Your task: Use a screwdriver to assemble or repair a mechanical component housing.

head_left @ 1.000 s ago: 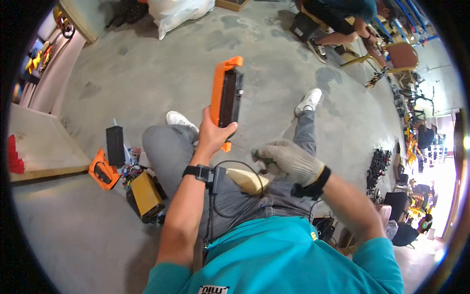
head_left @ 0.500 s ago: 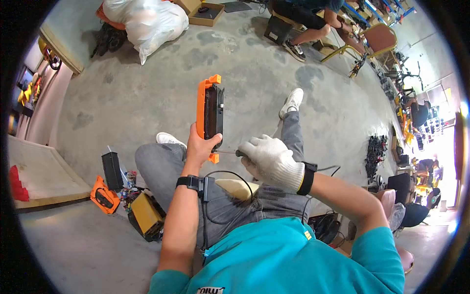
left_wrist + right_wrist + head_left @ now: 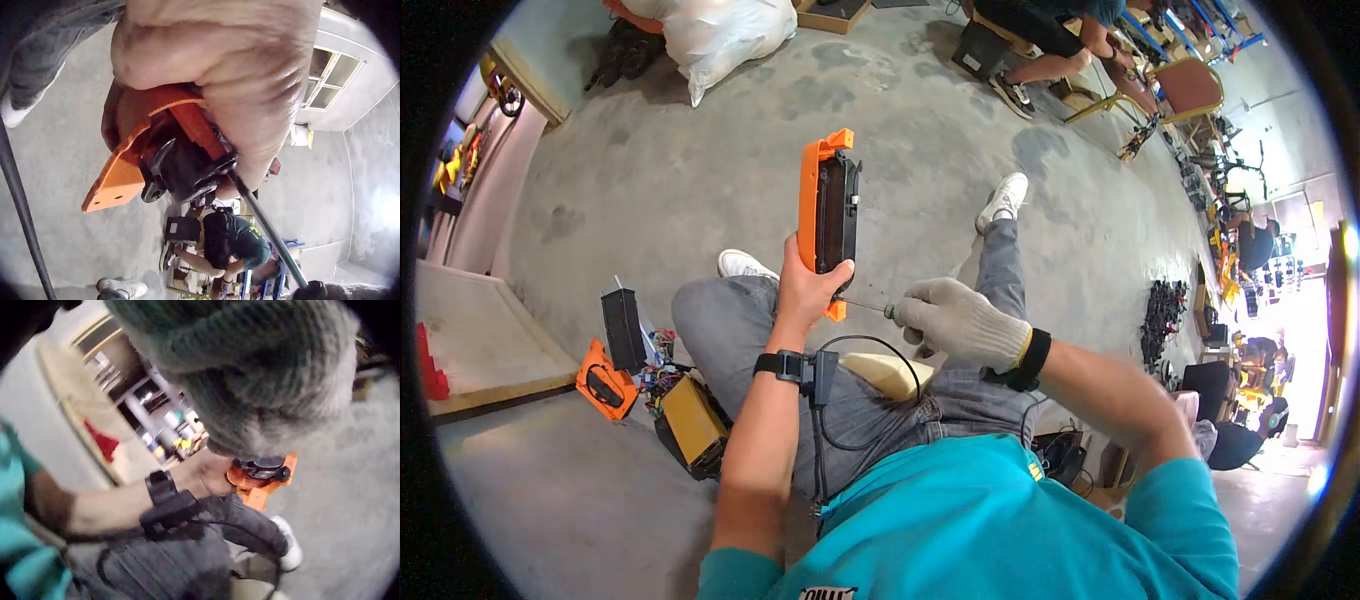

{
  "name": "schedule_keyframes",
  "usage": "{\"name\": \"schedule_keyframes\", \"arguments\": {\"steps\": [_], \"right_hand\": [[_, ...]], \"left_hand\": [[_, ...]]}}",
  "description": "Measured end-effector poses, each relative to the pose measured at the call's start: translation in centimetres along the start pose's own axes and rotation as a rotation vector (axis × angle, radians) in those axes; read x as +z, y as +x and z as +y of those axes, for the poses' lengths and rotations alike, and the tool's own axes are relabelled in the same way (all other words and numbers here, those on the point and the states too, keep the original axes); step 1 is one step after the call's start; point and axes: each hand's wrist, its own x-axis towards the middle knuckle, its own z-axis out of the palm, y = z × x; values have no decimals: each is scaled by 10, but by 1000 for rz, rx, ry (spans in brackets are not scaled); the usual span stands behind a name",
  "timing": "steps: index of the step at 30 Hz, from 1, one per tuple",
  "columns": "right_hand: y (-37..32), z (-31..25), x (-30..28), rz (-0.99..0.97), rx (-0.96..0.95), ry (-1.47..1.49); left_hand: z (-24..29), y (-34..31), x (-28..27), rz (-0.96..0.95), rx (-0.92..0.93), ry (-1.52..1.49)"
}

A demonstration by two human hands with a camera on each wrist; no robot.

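My bare left hand (image 3: 803,297) grips the lower part of a long orange frame (image 3: 809,210) with a black insert (image 3: 836,215), held up in front of my knees. In the white knitted glove, my right hand (image 3: 965,325) holds a screwdriver (image 3: 866,306) by its green handle. Its thin shaft reaches to the frame's lower end, just below my left thumb. The left wrist view has the screwdriver shaft (image 3: 267,232) meeting the black part beside the orange rim. In the right wrist view, the glove (image 3: 262,381) hides the screwdriver.
On the floor at left lie an orange shell (image 3: 606,382), a black box (image 3: 623,330), a gold box (image 3: 693,425) and tangled wires. A pale wedge-shaped block (image 3: 885,374) lies between my thighs. A white sack (image 3: 730,40) and a seated person (image 3: 1040,50) are farther off.
My right hand has brought the screwdriver from apart to the lower end of the orange frame. In the last half second, both hands keep nearly the same place.
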Motion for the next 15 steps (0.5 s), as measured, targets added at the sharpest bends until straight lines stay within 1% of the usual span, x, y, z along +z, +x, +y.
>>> {"name": "schedule_keyframes", "arguments": {"steps": [2, 3, 4, 5, 6, 7, 8, 9, 11, 12, 13, 14, 15], "right_hand": [[3, 2, 4, -172, 377, 449], [-3, -2, 1, -226, 446, 631], [-7, -1, 1, -226, 435, 636], [-10, 1, 0, -245, 428, 614], [-11, 3, -2, -261, 418, 589], [-7, 12, 3, -223, 447, 562], [-10, 9, 1, -215, 427, 559], [-14, 4, -2, -155, 325, 397], [-23, -3, -2, -33, 149, 108], [-24, 6, 2, -48, 149, 112], [-20, 21, 4, 58, -77, -94], [-19, 20, 4, 166, -302, -295], [-21, 19, 0, 98, -306, -472]], "left_hand": [[-1, -1, -4, 23, -12, 18], [-3, -1, -4, 4, 42, 69], [-4, -1, -3, -20, 99, 123], [-1, -3, -2, -24, 81, 173], [-10, 0, 0, -15, 129, 213], [-19, 1, 3, -18, 125, 203], [-16, 4, 7, -19, 121, 192], [-13, 9, 11, -11, 138, 195], [-15, 4, 16, -35, 38, 86], [-16, 0, 16, -25, 27, 90], [-16, 3, 15, -42, 12, 77], [-14, 6, 15, -63, -6, 65], [-13, 5, 13, -90, -29, 77]]}}
